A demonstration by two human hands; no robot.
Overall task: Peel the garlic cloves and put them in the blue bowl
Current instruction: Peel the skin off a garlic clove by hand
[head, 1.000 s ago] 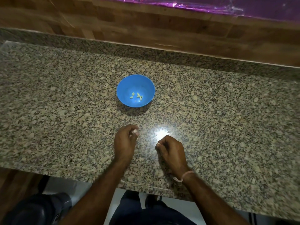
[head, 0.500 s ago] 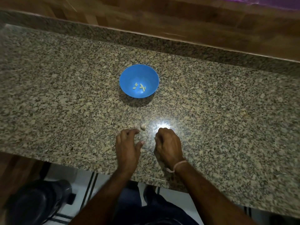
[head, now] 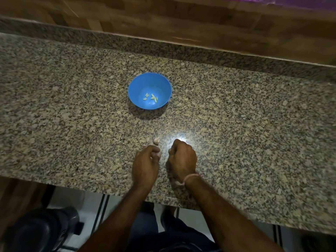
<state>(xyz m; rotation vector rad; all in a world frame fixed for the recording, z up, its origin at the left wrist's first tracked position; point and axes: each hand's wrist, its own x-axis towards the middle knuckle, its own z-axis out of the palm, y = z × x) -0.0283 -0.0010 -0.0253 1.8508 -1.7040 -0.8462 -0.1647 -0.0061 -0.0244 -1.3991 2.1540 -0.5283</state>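
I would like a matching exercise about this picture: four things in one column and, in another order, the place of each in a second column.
Column one:
1. blue bowl
2. peeled garlic cloves
3. unpeeled garlic clove
4. pink wrist band

Column two:
A. around the wrist of the right hand
B. on the granite countertop, just beyond the left hand
C. inside the bowl
D. near the middle of the countertop

Pairs: 1-D, 2-C, 3-B, 4-A.

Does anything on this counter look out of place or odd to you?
One pale garlic clove lies loose on the speckled granite counter, just beyond the left hand, apart from the round blue plastic bowl holding the few peeled yellowish pieces. Nothing looks spilled or damaged.
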